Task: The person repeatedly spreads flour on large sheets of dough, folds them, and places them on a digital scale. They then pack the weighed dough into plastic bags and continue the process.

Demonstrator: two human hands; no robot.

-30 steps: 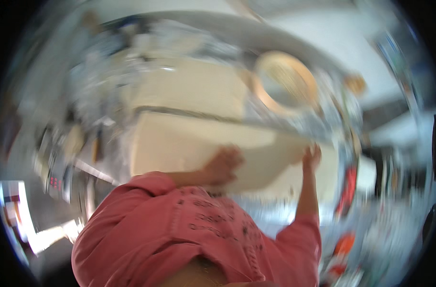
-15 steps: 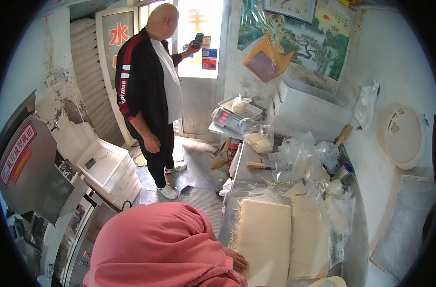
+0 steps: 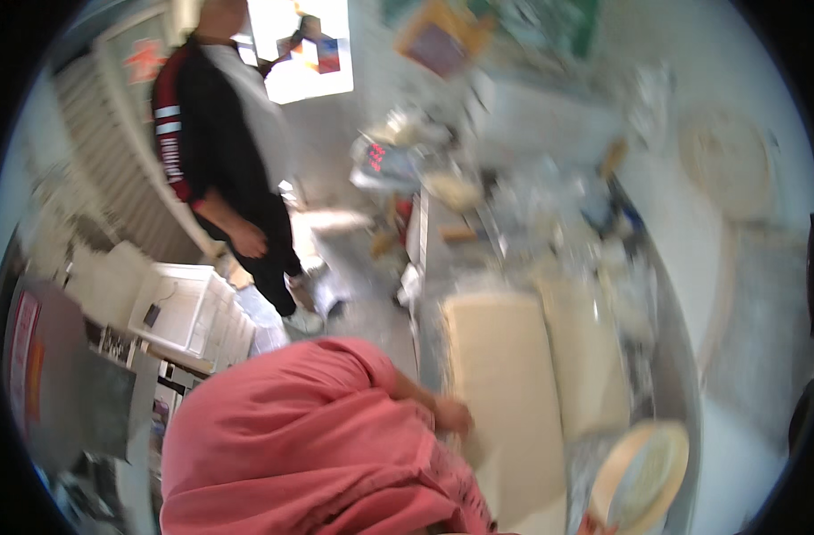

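Cream slab's [image 3: 512, 397] R edge runs btwn spaced hands [image 3: 454, 415] [image 3: 596, 526]

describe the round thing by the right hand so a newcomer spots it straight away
Start at the long grey table, which carries two long pale slabs. At its near end, to the right of the slabs, the right hand is at the edge of a round, pale-rimmed thing. Its broad ring-shaped rim sets it apart from the long, straight-sided slabs.
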